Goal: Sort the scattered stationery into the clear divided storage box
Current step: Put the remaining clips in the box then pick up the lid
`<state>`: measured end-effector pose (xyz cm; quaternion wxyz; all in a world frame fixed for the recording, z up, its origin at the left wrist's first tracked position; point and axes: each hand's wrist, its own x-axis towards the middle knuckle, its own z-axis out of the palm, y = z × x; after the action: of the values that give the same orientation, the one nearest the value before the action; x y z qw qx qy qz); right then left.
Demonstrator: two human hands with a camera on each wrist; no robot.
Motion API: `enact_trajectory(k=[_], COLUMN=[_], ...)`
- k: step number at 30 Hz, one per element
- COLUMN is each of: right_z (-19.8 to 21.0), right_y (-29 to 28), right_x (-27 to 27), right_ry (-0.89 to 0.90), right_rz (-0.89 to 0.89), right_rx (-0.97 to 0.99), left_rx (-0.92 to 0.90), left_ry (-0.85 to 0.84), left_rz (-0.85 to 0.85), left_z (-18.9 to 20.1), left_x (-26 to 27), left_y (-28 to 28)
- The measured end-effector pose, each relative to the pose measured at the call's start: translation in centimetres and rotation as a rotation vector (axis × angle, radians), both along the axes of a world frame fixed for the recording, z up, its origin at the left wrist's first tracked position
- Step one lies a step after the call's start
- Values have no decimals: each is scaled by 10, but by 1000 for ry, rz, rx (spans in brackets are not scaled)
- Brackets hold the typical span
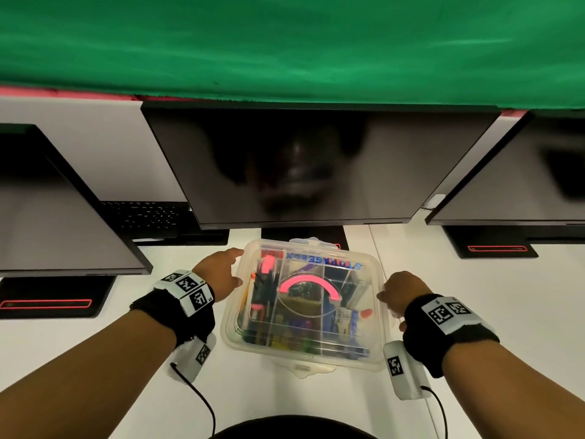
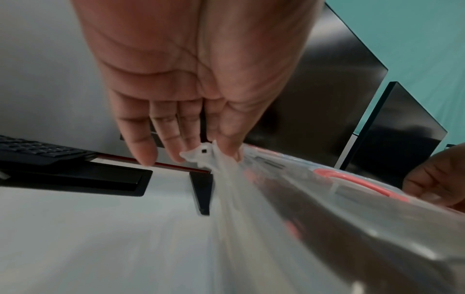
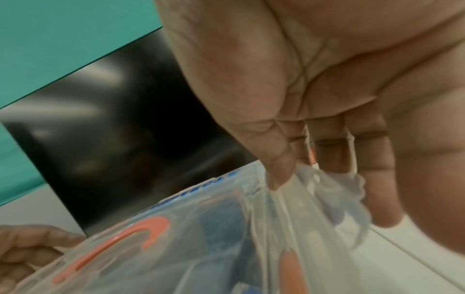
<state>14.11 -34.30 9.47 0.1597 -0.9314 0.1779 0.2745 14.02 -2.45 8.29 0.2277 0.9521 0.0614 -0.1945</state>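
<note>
The clear divided storage box (image 1: pixel 364 267) sits on the white desk with its lid on and a pink handle (image 1: pixel 308 285) on top. Pens and other coloured stationery show through the lid in several compartments. My left hand (image 1: pixel 232 267) is at the box's left edge; in the left wrist view the left hand (image 2: pixel 203 147) has straight fingers touching the clear side latch (image 2: pixel 198 154), with the thumb on the lid rim. My right hand (image 1: pixel 391 304) is at the right edge. In the right wrist view the right hand (image 3: pixel 304 171) pinches the right latch (image 3: pixel 334 183) between thumb and curled fingers.
Three dark monitors stand close behind the box: centre (image 1: pixel 300 166), left (image 1: pixel 47 217), right (image 1: pixel 522 179). A black keyboard (image 1: pixel 148 217) lies at the back left. Black monitor bases (image 1: pixel 47 299) sit on the desk. A green cloth (image 1: pixel 285 42) hangs behind.
</note>
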Motion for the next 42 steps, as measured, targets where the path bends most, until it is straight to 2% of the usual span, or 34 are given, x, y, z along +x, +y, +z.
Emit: enact_trajectory(k=[3, 8, 13, 18, 21, 23, 24, 26, 28, 31, 32, 37, 42], right_z=[0, -1, -4, -11, -8, -2, 3, 16, 20, 8, 2, -14, -20], right_y=[1, 6, 14, 11, 20, 29, 36, 53, 66, 72, 72, 77, 80], right_x=[1, 1, 1, 13, 12, 7, 1, -13, -27, -43, -46, -53, -62], right_ry=[-19, -100, -112, -18, -73, -126, -166, -209, -162, -65, -64, -158, -244], right_rz=[37, -29, 57, 91, 90, 110, 171, 405, 717, 1058, 1101, 1095, 1122], right_rx=[-92, -145, -207, -90, -37, -45, -57, -12, 50, -61, -95, -164, -134], left_rx=[16, 155, 233, 135, 206, 270, 276, 215, 167, 140, 136, 146, 155], left_ry=[-13, -4, 37, 111, 124, 24, -48, -122, -106, -50, -35, -33, -38], left_rz=[7, 41, 15, 64, 44, -19, -79, -242, -414, -535, -553, -576, -551], left_z=[-1, -1, 1, 4, 13, 21, 24, 28, 24, 12, 9, 5, 1], left_x=[-2, -1, 0, -7, -13, -11, -7, 5, 21, 38, 41, 47, 48], left_y=[-3, -12, -22, -5, -10, -16, -21, -35, -53, -69, -70, -72, -74])
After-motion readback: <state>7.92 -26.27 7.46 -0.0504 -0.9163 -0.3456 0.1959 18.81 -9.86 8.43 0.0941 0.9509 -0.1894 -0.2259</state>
